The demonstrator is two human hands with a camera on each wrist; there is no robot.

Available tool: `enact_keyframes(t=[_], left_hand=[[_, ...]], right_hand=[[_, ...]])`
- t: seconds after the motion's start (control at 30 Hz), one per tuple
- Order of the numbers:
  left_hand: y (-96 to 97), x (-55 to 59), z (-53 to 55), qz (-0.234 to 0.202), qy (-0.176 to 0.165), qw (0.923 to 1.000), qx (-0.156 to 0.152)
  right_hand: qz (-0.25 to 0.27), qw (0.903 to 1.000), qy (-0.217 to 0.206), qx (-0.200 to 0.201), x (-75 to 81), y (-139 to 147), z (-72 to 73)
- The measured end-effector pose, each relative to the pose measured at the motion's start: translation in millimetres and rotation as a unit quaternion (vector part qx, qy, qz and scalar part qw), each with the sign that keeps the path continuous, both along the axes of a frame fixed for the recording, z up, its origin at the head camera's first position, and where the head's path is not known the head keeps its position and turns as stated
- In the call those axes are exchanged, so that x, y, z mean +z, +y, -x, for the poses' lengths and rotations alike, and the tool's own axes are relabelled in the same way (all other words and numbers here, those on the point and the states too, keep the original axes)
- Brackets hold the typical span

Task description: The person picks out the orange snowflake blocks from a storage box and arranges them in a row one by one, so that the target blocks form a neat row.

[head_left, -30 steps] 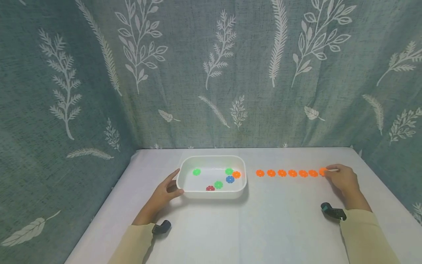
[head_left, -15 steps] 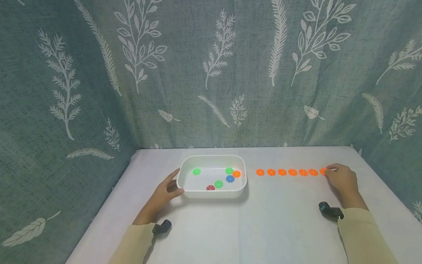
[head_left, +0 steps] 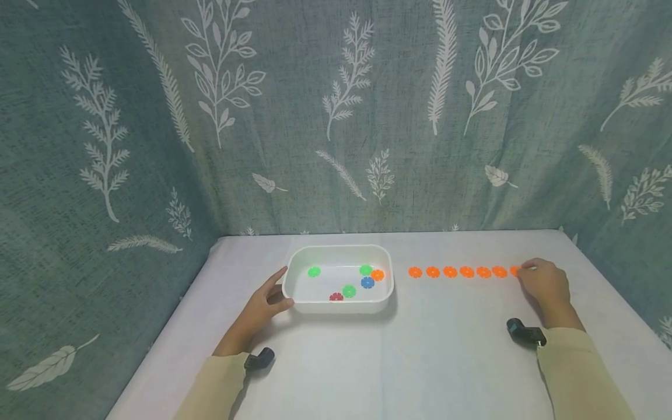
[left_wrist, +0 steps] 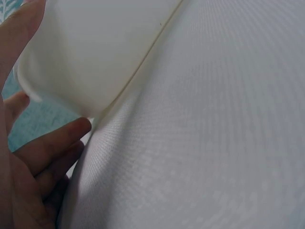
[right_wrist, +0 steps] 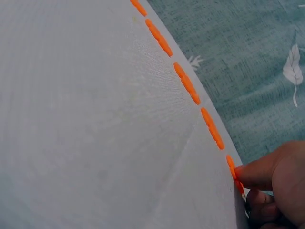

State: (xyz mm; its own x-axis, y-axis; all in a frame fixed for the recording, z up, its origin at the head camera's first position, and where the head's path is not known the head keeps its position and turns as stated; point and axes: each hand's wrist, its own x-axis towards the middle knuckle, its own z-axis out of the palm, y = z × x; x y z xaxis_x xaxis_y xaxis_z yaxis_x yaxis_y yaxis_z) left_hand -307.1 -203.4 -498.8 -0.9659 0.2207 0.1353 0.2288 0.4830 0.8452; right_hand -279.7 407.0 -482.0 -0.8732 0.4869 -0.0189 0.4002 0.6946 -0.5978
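Note:
In the head view, my left hand (head_left: 258,312) holds the left end of a white plastic tub (head_left: 336,307), thumb at the near corner and fingers at the far one. The left wrist view has the thumb and fingertips around the tub's corner (left_wrist: 86,71). Farther right, notched orange plastic discs (head_left: 466,272) lie flat in a straight row. My right hand (head_left: 546,286) is at the row's right end, its thumb and fingers pinching the last orange disc (head_left: 514,271) and partly covering it. From the right wrist, the thumb (right_wrist: 257,172) touches this disc's edge low over the cloth.
Inside the tub lie green discs (head_left: 349,291), a blue disc (head_left: 367,283), a red disc (head_left: 336,297) and one orange disc (head_left: 377,275). White cloth (head_left: 420,361) covers the table. A leaf-patterned green curtain (head_left: 409,175) rises behind its far edge.
My right hand has shifted slightly left and now covers more of the last orange disc. The left hand keeps its place at the tub, and the row looks the same.

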Motion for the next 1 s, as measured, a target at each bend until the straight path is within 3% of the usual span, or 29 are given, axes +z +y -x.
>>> enact_keyframes(t=[0.63,0.77,1.0], left_hand=[[-3.4,-3.7,-0.3,-0.008,-0.014,0.9999,0.004],[-4.7,-5.0,0.3,-0.007,-0.012,0.9999,0.004],[-5.3,-3.7,2.1,-0.018,-0.011,0.9998,-0.006]], right_hand=[[-0.026,0.9995,0.012,0.013,-4.9,1,6.2],[0.0,0.9995,0.024,0.02,-2.7,5,3.8],[0.105,0.9942,0.024,-0.004,5.1,8,-2.0]])
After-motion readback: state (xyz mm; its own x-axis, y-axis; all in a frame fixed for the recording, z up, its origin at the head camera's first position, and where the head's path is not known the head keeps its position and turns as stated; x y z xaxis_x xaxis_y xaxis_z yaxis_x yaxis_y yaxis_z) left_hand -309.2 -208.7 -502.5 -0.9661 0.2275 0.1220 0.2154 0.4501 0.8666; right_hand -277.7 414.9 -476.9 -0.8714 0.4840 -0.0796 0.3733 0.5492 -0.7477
